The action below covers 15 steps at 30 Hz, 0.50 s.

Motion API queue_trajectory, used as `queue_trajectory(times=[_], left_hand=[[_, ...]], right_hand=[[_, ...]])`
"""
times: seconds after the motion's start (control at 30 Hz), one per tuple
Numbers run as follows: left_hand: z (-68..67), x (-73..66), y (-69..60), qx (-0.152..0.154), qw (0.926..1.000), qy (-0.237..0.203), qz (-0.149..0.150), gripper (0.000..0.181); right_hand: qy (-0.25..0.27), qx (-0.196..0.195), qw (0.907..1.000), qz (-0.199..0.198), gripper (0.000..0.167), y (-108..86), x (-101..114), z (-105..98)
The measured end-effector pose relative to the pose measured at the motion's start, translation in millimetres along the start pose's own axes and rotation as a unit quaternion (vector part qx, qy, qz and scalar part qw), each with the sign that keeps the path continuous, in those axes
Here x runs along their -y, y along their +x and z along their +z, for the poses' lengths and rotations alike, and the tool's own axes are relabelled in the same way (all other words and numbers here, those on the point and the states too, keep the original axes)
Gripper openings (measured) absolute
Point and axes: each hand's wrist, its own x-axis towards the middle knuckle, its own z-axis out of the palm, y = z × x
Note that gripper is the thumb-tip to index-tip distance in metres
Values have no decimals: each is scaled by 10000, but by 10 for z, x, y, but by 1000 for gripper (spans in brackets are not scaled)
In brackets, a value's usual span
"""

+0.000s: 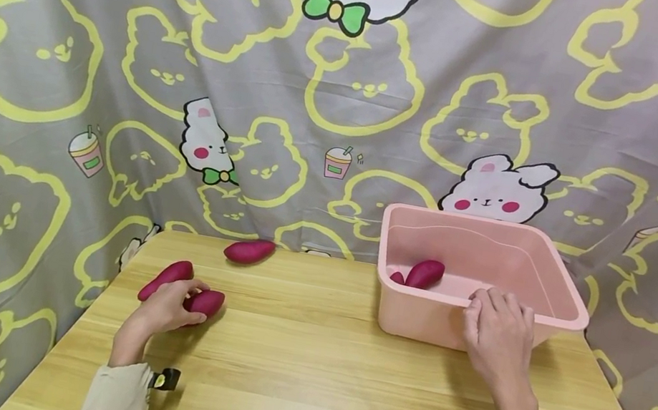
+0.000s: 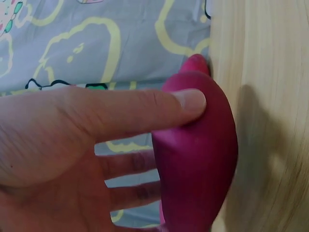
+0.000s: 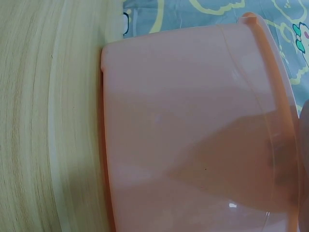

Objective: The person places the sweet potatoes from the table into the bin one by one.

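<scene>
My left hand (image 1: 163, 308) holds a purple-red sweet potato (image 1: 207, 302) at the left of the table, thumb on one side and fingers on the other. In the left wrist view that sweet potato (image 2: 200, 150) looms large, the thumb pressed on its skin. Another sweet potato (image 1: 166, 277) lies just behind this hand, and a third sweet potato (image 1: 249, 251) rests near the table's back edge. On the right, my right hand (image 1: 499, 335) grips the front rim of a pink plastic bin (image 1: 424, 319). Inside, a sweet potato (image 1: 426, 273) and part of a smaller-looking one (image 1: 397, 277) show.
The wooden table (image 1: 288, 372) has a patterned grey curtain (image 1: 345, 106) hanging behind it and at both sides. The bin's tall side wall (image 3: 183, 111) fills much of the right wrist view.
</scene>
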Motion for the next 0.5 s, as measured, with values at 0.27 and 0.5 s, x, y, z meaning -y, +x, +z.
queue_trajectory(times=[0.27,0.5], left_hand=[[-20,-4,7,-569,9977,-85,346,48],[-42,-24,29,-845,9958,-68,346,51]], right_hand=[[39,33,10000,-22,31,-5,16,-6],[44,-5,10000,6,30,-4,-1,-5]])
